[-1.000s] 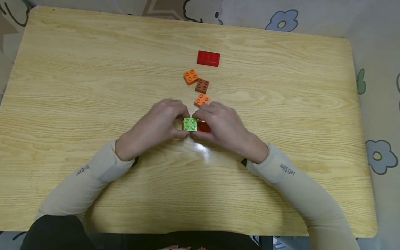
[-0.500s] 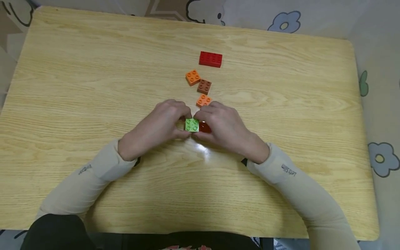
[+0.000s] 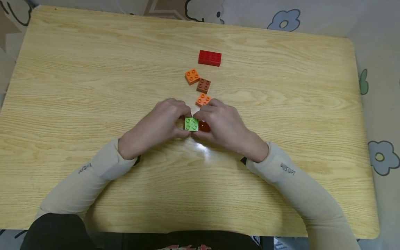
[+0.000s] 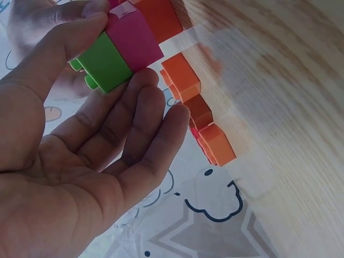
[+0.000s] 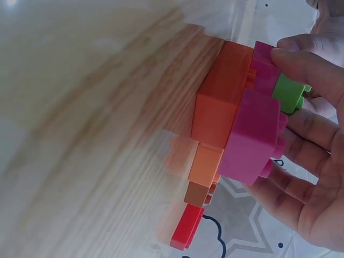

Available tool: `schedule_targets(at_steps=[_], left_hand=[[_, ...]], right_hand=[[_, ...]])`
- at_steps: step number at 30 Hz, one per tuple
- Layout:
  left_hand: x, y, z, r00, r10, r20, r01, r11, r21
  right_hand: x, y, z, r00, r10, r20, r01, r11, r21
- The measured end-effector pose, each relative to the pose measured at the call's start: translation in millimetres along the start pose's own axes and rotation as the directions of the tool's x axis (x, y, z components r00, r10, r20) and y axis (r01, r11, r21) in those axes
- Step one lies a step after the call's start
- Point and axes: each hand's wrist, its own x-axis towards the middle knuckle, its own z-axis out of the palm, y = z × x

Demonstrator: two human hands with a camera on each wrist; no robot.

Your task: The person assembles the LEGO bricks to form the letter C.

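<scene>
Both hands meet over a small stack of toy building bricks at the table's middle. My left hand (image 3: 156, 126) pinches the lime green brick (image 3: 191, 124) between thumb and fingers. That brick sits on a pink brick (image 4: 134, 40), with studs facing up. My right hand (image 3: 226, 128) holds the stack from the other side, its fingers against a second pink brick (image 5: 250, 140). An orange-red brick (image 5: 220, 97) lies under the pink ones on the table. From the head view, the right hand covers much of the stack.
Just beyond the hands lie an orange brick (image 3: 203, 99), a brown brick (image 3: 203, 85) and another orange brick (image 3: 192, 76). Farther back is a longer red brick (image 3: 209, 58). All rest on the wooden table (image 3: 93, 69), which meets a patterned wall covering (image 3: 243, 14).
The hands and the stack hold nearly the same pose throughout. Only a slight shift of the whole head view shows.
</scene>
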Motion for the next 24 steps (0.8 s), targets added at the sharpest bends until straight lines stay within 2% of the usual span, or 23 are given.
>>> schedule_targets(at_steps=[15, 24], left_hand=[[0.6, -4.4, 2.6, 1.0, 0.024, -0.012, -0.024, 1.0, 0.015], [1.0, -0.5, 1.5, 0.999, 0.049, -0.008, -0.049, 0.998, 0.047]], right_hand=[[-0.8, 2.1, 2.9, 1.0, 0.004, -0.007, -0.004, 1.0, -0.011], [-4.3, 6.5, 4.0, 1.0, 0.003, 0.011, -0.003, 1.0, -0.003]])
